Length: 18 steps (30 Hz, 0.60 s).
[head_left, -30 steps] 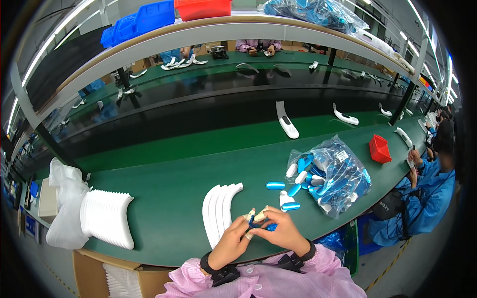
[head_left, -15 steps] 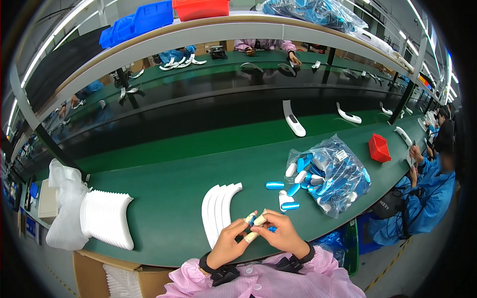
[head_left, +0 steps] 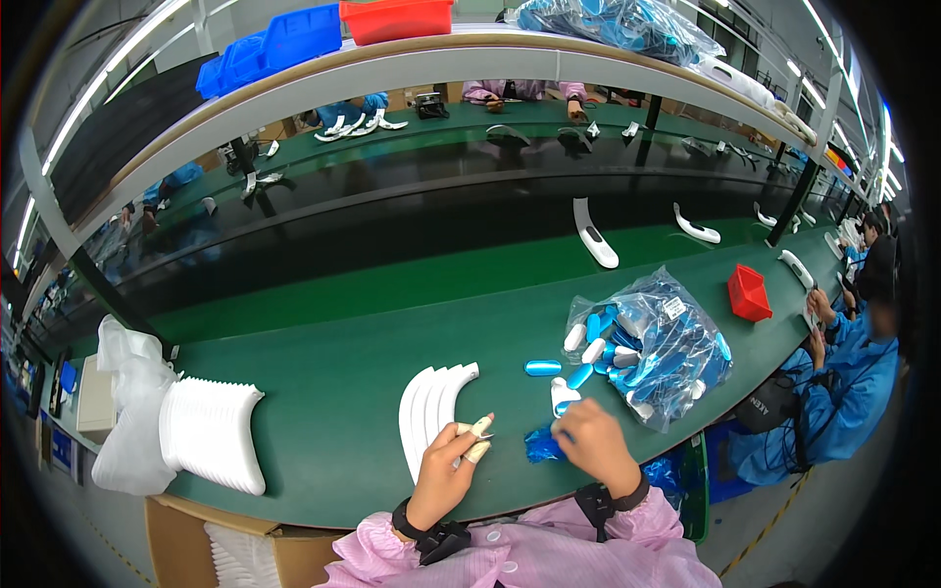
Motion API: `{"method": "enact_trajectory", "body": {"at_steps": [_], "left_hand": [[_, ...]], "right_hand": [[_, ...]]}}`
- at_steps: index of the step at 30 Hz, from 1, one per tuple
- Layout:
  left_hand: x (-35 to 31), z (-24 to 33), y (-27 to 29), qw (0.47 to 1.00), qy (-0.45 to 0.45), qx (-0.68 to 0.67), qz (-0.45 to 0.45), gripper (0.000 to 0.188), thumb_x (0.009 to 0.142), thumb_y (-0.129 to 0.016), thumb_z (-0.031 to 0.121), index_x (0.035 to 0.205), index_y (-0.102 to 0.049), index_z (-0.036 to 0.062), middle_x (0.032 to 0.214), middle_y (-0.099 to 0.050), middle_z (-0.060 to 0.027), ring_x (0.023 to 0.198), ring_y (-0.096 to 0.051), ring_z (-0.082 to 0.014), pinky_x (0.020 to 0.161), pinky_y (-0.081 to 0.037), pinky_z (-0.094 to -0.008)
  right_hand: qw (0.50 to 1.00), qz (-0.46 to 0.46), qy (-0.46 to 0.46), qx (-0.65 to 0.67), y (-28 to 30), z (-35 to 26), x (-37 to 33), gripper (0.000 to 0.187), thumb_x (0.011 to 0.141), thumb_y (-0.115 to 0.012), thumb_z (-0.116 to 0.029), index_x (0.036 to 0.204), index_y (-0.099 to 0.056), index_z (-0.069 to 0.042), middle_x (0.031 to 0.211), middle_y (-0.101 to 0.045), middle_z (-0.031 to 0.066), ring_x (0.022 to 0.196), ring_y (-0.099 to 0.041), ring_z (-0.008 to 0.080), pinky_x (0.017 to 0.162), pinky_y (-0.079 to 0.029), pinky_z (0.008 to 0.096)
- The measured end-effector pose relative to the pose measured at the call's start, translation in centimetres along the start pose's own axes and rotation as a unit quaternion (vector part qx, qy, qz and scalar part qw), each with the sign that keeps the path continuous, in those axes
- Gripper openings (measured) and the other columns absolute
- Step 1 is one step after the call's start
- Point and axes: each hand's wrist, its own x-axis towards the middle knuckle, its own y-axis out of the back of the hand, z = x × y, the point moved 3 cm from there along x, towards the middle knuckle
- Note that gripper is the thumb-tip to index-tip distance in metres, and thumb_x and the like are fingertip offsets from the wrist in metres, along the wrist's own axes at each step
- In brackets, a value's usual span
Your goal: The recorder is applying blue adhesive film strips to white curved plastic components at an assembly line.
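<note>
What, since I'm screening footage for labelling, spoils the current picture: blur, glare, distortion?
Head view: motion blur smears the right hand, while the left hand looks sharper; head view: bright glints streak the clear plastic bag; head view: fisheye distortion bows the shelf rail, and the corners fall to black.

Green tabletop (head_left: 333, 412), white curved parts (head_left: 427, 414), bright blue oblong pieces (head_left: 542, 368), blue film (head_left: 541, 446), faintly striped pink garment (head_left: 642, 537).

Tube lights (head_left: 817, 97) shine above a raised shelf (head_left: 441, 69), green worktable (head_left: 333, 421) and grey floor (head_left: 799, 529).
</note>
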Motion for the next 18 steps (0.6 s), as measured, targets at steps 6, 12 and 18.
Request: {"method": "enact_trajectory", "body": {"at_steps": [6, 12, 18], "left_hand": [[-0.1, -0.7, -1.0, 0.998, -0.040, 0.048, -0.017, 0.027, 0.084, -0.064, -0.002, 0.110, -0.062, -0.0042, 0.091, -0.058, -0.0134, 0.081, -0.059, -0.0271, 0.070, -0.047, -0.0313], [0.5, 0.1, -0.3, 0.966, -0.103, 0.235, -0.016, 0.052, 0.079, -0.073, 0.013, 0.127, -0.056, 0.0007, 0.111, -0.056, -0.0195, 0.108, -0.053, -0.0373, 0.087, -0.043, -0.0443], [-0.2, -0.8, -0.1, 0.887, -0.065, 0.457, -0.007, 0.067, 0.083, -0.068, 0.028, 0.137, -0.043, -0.0040, 0.119, -0.051, -0.0235, 0.123, -0.041, -0.0435, 0.095, -0.034, -0.0486]], "right_hand": [[0.994, 0.068, 0.019, 0.079, 2.7, -4.0, 2.6, 0.025, 0.073, -0.080, -0.018, 0.092, -0.071, -0.005, 0.090, -0.064, 0.0109, 0.085, -0.060, 0.0293, 0.075, -0.047, 0.0359], [0.947, -0.017, -0.053, 0.317, 0.2, -4.0, 4.3, 0.022, 0.078, -0.076, -0.013, 0.098, -0.071, -0.004, 0.075, -0.065, 0.0095, 0.068, -0.059, 0.0218, 0.064, -0.045, 0.0312], [0.914, 0.022, -0.104, 0.391, 0.0, -2.2, 4.9, 0.027, 0.085, -0.070, -0.006, 0.111, -0.069, -0.002, 0.084, -0.066, 0.0044, 0.076, -0.060, 0.0104, 0.074, -0.048, 0.0256]]}}
